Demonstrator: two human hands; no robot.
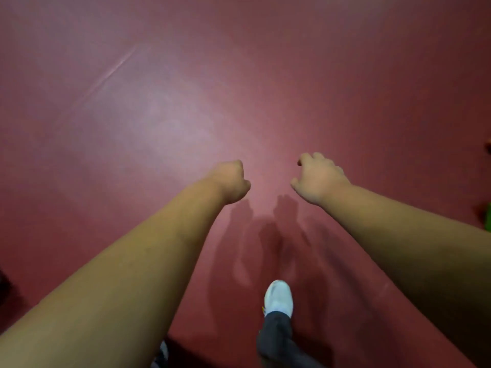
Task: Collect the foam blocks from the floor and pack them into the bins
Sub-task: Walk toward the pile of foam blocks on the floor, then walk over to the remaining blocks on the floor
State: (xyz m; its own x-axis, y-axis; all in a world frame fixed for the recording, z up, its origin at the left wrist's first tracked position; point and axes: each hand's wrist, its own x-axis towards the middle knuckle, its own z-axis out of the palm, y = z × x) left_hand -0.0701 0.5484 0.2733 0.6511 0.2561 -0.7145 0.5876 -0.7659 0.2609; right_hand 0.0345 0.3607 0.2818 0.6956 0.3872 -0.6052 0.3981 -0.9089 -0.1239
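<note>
floor [345, 75]: dark red, smooth | pale light glare [170, 123] left of centre

Item 1: a green foam block [488, 217] lies on the red floor [345, 75], at the far right of the view. Only a narrow bright-green sliver shows. The frame cuts off the rest, so its shape and pose cannot be determined. A dark shadow falls on the floor just beside its left side.

Item 2: an orange piece [489, 147] sits farther along the floor, well apart from the green one. It is likewise cropped and blurred, and cannot be confirmed as foam.
</note>
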